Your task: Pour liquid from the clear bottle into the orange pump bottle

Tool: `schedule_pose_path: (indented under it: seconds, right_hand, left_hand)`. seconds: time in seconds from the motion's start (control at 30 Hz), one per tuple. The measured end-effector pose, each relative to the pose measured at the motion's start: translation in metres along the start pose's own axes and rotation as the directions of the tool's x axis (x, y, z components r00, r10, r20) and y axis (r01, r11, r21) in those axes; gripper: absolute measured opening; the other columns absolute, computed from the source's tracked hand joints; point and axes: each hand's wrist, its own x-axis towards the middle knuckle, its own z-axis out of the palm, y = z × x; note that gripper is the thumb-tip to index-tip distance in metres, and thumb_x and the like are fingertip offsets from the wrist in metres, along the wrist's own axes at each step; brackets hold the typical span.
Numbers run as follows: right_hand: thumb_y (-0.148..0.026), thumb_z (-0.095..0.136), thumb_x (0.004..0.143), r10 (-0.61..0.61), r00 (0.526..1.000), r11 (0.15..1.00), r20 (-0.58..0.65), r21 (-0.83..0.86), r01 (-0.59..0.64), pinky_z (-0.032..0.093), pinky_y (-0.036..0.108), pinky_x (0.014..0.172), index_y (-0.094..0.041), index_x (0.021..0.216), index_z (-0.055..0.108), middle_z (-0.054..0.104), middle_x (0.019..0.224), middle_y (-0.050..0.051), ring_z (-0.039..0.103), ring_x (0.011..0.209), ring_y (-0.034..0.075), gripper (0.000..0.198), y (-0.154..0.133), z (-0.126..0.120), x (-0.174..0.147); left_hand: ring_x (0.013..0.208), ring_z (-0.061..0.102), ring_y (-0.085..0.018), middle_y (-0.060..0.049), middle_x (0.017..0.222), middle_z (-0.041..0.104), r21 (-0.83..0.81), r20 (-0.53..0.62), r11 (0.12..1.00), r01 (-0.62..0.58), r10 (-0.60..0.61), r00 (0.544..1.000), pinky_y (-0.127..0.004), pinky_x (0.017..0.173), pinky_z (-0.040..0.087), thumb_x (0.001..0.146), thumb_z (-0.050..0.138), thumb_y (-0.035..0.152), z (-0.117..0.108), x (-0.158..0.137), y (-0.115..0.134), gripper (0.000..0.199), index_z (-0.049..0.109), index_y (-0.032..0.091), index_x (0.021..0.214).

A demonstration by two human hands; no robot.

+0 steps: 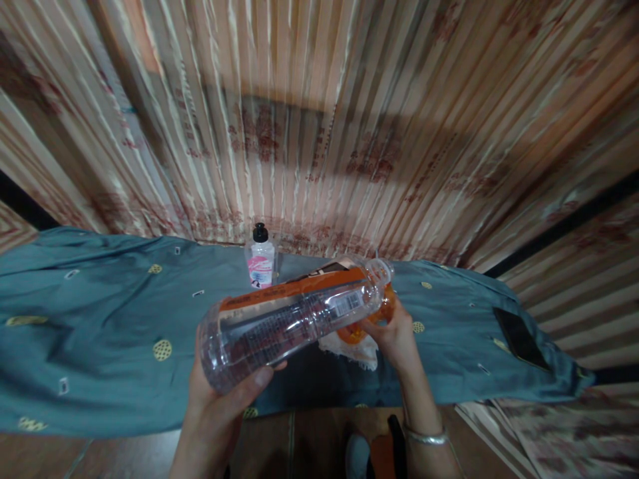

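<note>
My left hand (pixel 219 406) is wrapped round the base end of a large clear plastic bottle (pixel 299 319) with an orange and white label. The bottle lies aslant in the air, its neck up and to the right. My right hand (pixel 392 332) is closed round an orange see-through container (pixel 385 307) close to the bottle's neck. The big bottle hides much of that container, so its shape is unclear. Below it, a white frayed cloth (pixel 362 356) lies on the table. Behind stands a small clear bottle (pixel 261 263) with a black cap and a pink and white label.
A teal cloth with yellow pineapple prints (pixel 114 332) covers the table. A dark phone-like slab (pixel 519 336) lies at the right end. Pleated patterned curtains (pixel 309 133) hang behind. Dark bars (pixel 559 226) cross at the sides.
</note>
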Motion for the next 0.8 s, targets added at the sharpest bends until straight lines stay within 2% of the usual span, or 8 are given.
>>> schedule_pose_path:
  seconds: [0.43, 0.8]
  right_hand:
    - [-0.051, 0.087, 0.061, 0.017, 1.000, 0.999, -0.002, 0.029, -0.017, 0.062, 0.044, 0.077, -0.020, 0.111, 0.067, 0.082, 0.097, 0.010, 0.078, 0.085, 0.032, 0.062, -0.0018, 0.0005, 0.0004]
    - [-0.047, 0.086, 0.063, 0.001, 1.000, 1.000, -0.004, 0.021, -0.001, 0.063, 0.044, 0.078, -0.020, 0.115, 0.066, 0.082, 0.098, 0.009, 0.077, 0.086, 0.031, 0.062, 0.0024, 0.0003, 0.0004]
  left_hand:
    - [0.085, 0.078, -0.028, -0.003, 0.109, 0.079, -0.028, 0.007, 1.000, -0.013, 0.013, 1.000, -0.035, 0.059, 0.067, 0.055, 0.098, 0.021, -0.0009, 0.0002, -0.0021, 0.074, 0.068, 0.029, 0.122]
    - [0.082, 0.079, -0.026, 0.003, 0.103, 0.080, -0.047, -0.029, 0.999, -0.014, 0.013, 0.999, -0.031, 0.057, 0.067, 0.050, 0.100, 0.022, 0.0036, -0.0015, -0.0009, 0.072, 0.070, 0.032, 0.115]
